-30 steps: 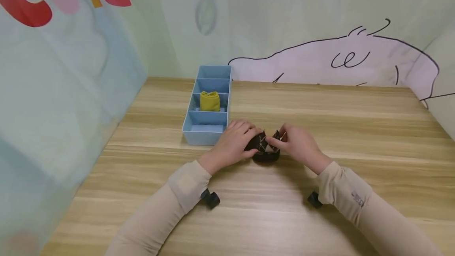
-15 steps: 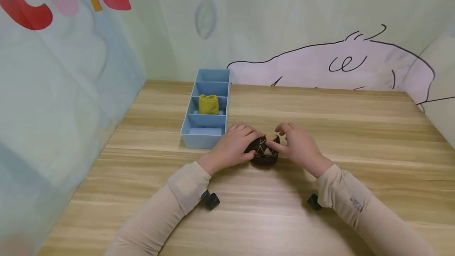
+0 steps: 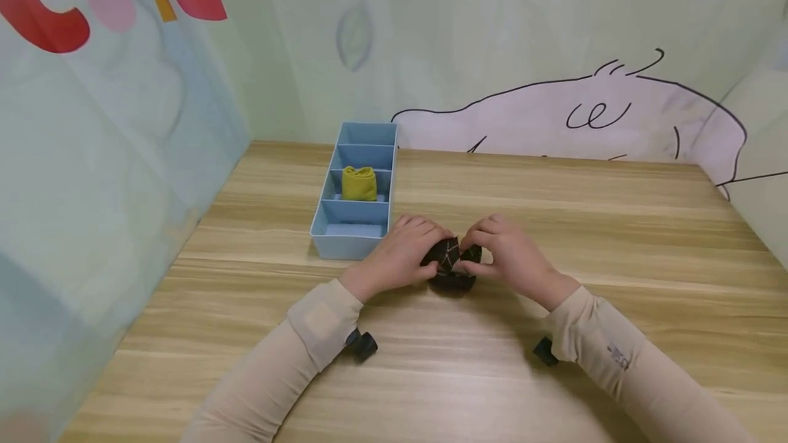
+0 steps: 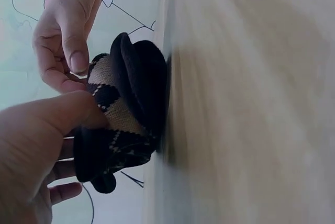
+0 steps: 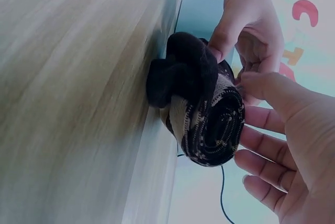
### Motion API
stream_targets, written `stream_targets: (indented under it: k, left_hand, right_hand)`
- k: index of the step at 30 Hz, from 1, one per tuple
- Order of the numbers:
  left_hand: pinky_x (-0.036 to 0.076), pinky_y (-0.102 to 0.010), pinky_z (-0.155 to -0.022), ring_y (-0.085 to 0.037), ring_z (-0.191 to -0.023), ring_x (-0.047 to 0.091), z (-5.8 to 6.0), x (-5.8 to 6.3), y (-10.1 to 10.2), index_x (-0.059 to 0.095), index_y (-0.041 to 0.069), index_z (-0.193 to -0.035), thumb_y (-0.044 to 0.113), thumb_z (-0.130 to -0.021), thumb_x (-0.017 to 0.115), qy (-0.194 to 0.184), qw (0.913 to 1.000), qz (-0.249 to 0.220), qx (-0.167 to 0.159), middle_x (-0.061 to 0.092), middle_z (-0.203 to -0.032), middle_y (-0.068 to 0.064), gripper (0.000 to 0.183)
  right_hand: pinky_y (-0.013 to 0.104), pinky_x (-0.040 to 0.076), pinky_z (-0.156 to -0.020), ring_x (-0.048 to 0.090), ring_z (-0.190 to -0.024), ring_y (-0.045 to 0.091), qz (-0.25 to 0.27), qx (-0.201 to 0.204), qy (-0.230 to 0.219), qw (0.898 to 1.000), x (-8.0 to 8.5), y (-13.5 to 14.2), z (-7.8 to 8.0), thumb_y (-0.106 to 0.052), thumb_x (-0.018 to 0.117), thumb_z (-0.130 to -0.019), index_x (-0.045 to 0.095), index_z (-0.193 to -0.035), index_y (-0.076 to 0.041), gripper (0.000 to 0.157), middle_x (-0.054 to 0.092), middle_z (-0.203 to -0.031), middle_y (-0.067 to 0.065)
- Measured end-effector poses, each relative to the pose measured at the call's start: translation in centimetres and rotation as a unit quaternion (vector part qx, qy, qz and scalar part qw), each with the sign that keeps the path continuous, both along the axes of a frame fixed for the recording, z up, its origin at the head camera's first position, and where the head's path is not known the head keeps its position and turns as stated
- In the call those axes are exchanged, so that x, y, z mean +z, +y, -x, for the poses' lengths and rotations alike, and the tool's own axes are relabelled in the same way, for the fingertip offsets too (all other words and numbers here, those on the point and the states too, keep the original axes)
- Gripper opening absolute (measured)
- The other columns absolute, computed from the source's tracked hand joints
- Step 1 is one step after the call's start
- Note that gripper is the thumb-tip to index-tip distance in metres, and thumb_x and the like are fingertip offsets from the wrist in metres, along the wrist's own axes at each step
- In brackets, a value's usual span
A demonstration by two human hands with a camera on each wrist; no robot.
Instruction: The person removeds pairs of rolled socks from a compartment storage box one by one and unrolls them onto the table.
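A rolled pair of black socks with a beige diamond pattern rests on the table, to the right of the blue box's near end. My left hand grips the roll's left end, thumb on the near side and fingers over the top. At the other end my right hand pinches the fabric between thumb and fingers. The right wrist view shows the coiled end of the socks, with a loose black cuff folded on the table side. In the left wrist view the socks lie between both hands.
Farther left stands a blue box with several compartments in a row. A rolled yellow cloth sits in its second compartment from the near end. Printed fabric walls border the table at the back and left.
The right hand's fingers lifted off the socks' top edge, showing a beige patch, then came down again and now pinch the roll. The left hand has kept its grip.
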State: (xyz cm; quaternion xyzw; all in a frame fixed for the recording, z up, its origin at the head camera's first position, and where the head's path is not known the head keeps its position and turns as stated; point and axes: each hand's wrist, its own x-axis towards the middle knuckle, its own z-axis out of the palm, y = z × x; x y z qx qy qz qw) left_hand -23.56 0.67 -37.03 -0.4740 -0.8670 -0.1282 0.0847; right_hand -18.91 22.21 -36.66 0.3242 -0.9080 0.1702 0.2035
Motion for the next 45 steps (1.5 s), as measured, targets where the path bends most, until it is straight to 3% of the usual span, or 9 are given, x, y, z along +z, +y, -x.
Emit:
stream_targets:
  k: [10, 20, 34, 40, 45]
  left_hand:
    - [0.034, -0.041, -0.108, -0.021, -0.114, 0.057, 0.0, 1.4, -0.4, 0.060, 0.012, -0.117, 0.025, -0.085, 0.069, -0.046, 0.9981, 0.041, 0.006, 0.067, -0.115, -0.002, 0.036]
    - [0.036, -0.042, -0.107, -0.024, -0.117, 0.055, 0.2, 1.4, -0.6, 0.064, 0.012, -0.114, 0.027, -0.085, 0.069, -0.040, 0.9986, 0.032, 0.007, 0.066, -0.115, -0.004, 0.033]
    - [0.039, -0.041, -0.104, -0.022, -0.111, 0.055, -0.3, 1.3, -1.4, 0.067, 0.014, -0.107, 0.027, -0.082, 0.074, 0.030, 0.9984, -0.047, 0.011, 0.064, -0.109, -0.003, 0.028]
    - [0.045, -0.037, -0.089, -0.020, -0.098, 0.057, -0.9, 0.8, -2.0, 0.068, 0.014, -0.093, 0.022, -0.078, 0.077, 0.098, 0.9903, -0.094, -0.031, 0.064, -0.095, -0.001, 0.020]
    - [0.047, -0.033, -0.081, -0.018, -0.089, 0.059, -1.5, 0.2, -2.5, 0.068, 0.014, -0.087, 0.025, -0.076, 0.080, 0.123, 0.9870, -0.086, -0.059, 0.064, -0.089, 0.001, 0.020]
  right_hand:
    - [0.033, 0.052, -0.076, 0.061, -0.085, 0.017, -0.051, 0.001, -0.007, 0.999, -1.0, -0.2, -0.2, -0.035, 0.081, -0.074, 0.069, -0.093, -0.010, 0.033, 0.070, -0.091, 0.000]
    - [0.032, 0.052, -0.074, 0.061, -0.083, 0.016, -0.055, -0.019, -0.006, 0.998, -1.2, -0.7, -0.3, -0.033, 0.081, -0.074, 0.068, -0.092, -0.010, 0.032, 0.069, -0.091, 0.001]
    - [0.034, 0.052, -0.078, 0.061, -0.086, 0.017, -0.055, -0.040, -0.046, 0.997, -1.0, -1.0, -0.2, -0.031, 0.076, -0.079, 0.071, -0.093, -0.009, 0.026, 0.069, -0.092, 0.002]
    - [0.035, 0.053, -0.079, 0.062, -0.088, 0.019, -0.056, -0.050, -0.060, 0.995, -1.0, -0.9, -0.1, -0.031, 0.073, -0.082, 0.071, -0.094, -0.008, 0.026, 0.069, -0.093, 0.004]
    - [0.036, 0.053, -0.078, 0.062, -0.088, 0.020, -0.055, -0.053, -0.065, 0.995, -0.8, -1.0, -0.1, -0.032, 0.072, -0.083, 0.071, -0.095, -0.007, 0.027, 0.069, -0.093, 0.005]
